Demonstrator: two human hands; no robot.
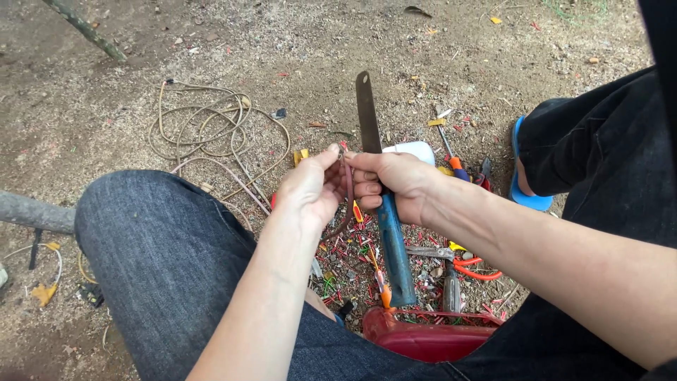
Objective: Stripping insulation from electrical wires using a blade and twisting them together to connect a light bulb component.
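Over at 9 o'clock on the dirt ground (84, 106) there's a grey log (32, 212) poking in, and up around 10 to 11 o'clock sits a loose tangle of tan cable (204, 130). Dead centre, the left hand (310, 190) has its fingers pinched on a short brownish-red wire (348, 197), which curves down between the two hands. Right beside it, the right hand (398, 185) is clenched round a knife with a blue handle (395, 247), blade (367, 113) pointing up toward 12 o'clock, with its thumb tip touching the top of the wire too. Below the hands, around 6 o'clock, the ground is littered with red and green wire scraps (345, 257), plus a red stool edge (423, 339) at the bottom. Toward 4 o'clock lie pliers with orange grips (469, 267), and at 2 to 3 o'clock a foot in a blue sandal (525, 194).
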